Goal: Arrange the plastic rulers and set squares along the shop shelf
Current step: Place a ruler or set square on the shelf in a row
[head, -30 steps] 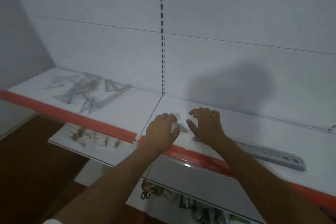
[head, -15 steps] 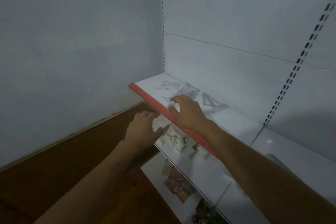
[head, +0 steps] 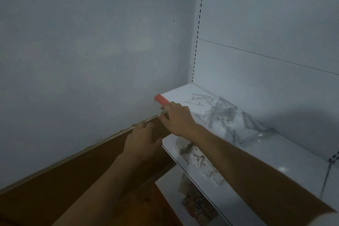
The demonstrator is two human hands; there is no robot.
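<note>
Two bare hands are stretched forward toward the left end of a white shop shelf. The right hand point(head: 177, 117) is laid palm down over the shelf's front edge, fingers loosely spread and slightly bent, with nothing seen clamped in it; whether a clear piece is pinned beneath the palm cannot be told. The left hand point(head: 142, 140) is held lower, in front of and below the shelf edge, fingers relaxed and apart, nothing held. The two hands are near each other but not touching.

Just beyond the right hand's fingertips, the red strip point(head: 161, 100) along the shelf's front edge is seen ending at the corner. The shelf point(head: 286, 152) is backed by a white panel with a slotted upright point(head: 197, 29).

On the shelf top, just to the right of the right hand, a loose heap of clear rulers and set squares point(head: 225, 115) is spread, overlapping at odd angles; one triangle point(head: 200, 99) lies nearer the corner, apart from the rest. The heap is judged not yet arranged. The right hand seems placed at the shelf's end so that sorting can be started from the corner, with the left hand kept ready below to catch or receive pieces.

On the shelf beneath, small white packets point(head: 198, 159) are scattered. A wooden floor point(head: 73, 180) and a plain wall point(head: 82, 51) fill the left.
</note>
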